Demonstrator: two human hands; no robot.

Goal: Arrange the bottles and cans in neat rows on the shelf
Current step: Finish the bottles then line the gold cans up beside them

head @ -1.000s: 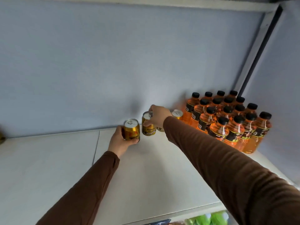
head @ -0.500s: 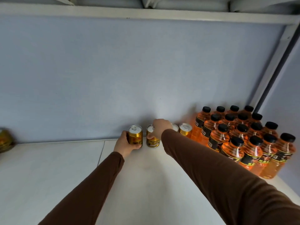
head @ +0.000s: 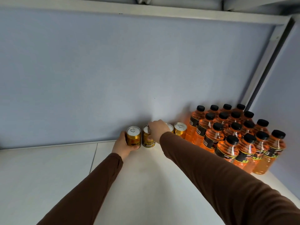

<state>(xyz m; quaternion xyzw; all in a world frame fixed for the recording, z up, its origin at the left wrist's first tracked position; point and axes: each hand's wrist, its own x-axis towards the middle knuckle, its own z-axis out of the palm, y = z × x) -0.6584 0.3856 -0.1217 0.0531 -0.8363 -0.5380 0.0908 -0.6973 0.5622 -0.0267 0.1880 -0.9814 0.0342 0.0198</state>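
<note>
Several gold cans with silver pull-tab lids stand in a row against the back wall of the white shelf [head: 146, 184]. My left hand [head: 123, 146] grips the leftmost gold can [head: 134, 138] from its left side. My right hand [head: 158, 129] holds the second gold can [head: 148, 140] from above, fingers over its lid. A third can [head: 170, 126] is mostly hidden behind that hand. The fourth can [head: 180, 129] stands free beside the orange bottles [head: 227, 143], which fill the right corner in rows, black caps up.
A blue-grey back wall [head: 129, 70] closes the shelf behind the cans. A metal upright [head: 266, 62] runs down at the right corner. The shelf above [head: 146, 12] caps the space. A seam [head: 93, 158] splits the shelf board left of my left arm.
Both hands have pushed their cans back toward the wall, into line with the other cans. The camera has tilted up and the view of the bottles has shifted lower right.
</note>
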